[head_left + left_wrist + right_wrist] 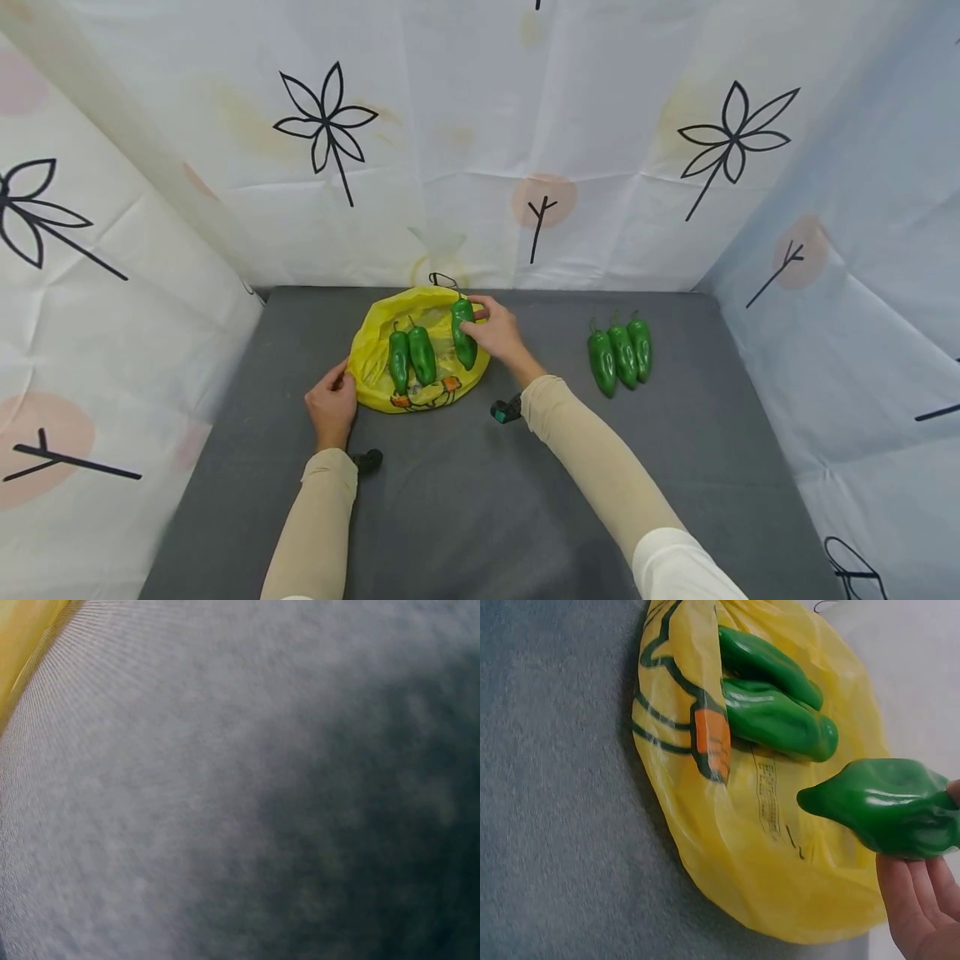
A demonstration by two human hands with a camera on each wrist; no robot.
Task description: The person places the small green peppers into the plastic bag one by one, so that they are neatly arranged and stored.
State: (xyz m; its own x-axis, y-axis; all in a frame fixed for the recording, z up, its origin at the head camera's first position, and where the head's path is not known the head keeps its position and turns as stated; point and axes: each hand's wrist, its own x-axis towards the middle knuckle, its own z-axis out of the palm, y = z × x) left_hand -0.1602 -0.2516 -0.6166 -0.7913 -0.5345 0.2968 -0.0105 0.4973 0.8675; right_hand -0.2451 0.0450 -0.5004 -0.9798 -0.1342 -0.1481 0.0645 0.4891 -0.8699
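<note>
A yellow plastic bag [367, 387] lies with its mouth spread wide on the grey table. Two green peppers, the left one [399, 360] and the right one [422, 354], rest side by side in it. My right hand [495, 331] holds a third green pepper [463, 333] over the bag's right part; in the right wrist view this pepper [892, 806] is gripped between thumb and fingers, its tip toward the bag. At the bag's left edge, my left hand [332, 407] pinches the rim. The left wrist view shows only grey cloth and a yellow bag corner [19, 645].
Three more green peppers [622, 354] lie together on the right of the grey table [465, 517]. White cloth walls [465, 125] with plant drawings enclose the table at the back and both sides.
</note>
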